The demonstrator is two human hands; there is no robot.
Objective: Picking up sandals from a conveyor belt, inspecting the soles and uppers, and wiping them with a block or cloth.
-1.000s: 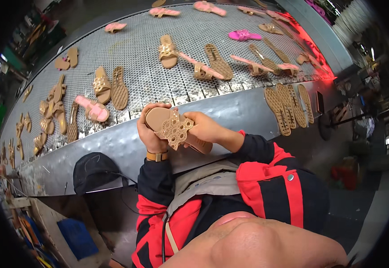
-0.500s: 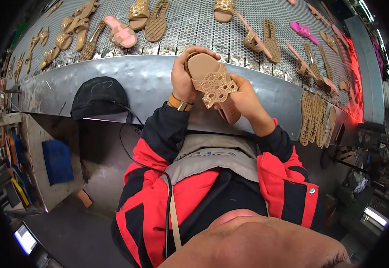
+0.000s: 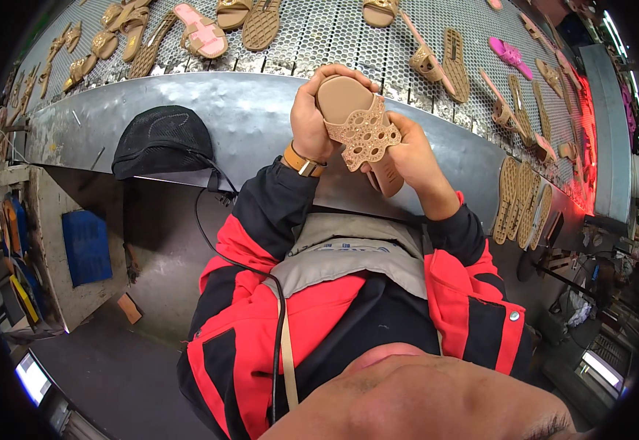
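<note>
Well, behind the held sandal point(image 3: 364, 134), a metal ledge point(image 3: 242, 110) (shiny) borders mesh point(image 3: 316, 37)

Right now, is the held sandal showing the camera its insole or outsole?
Insole toward the camera: its smooth tan surface and the studded strap show, with the left hand and right hand holding the sandal.

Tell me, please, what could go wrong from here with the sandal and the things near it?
The right hand grips the sandal by its openwork strap; too hard a squeeze might bend it.

The black mesh bag sits at the front edge of the metal ledge, with a black cable running from it across the jacket; a sharp turn could perhaps drag it off.
</note>
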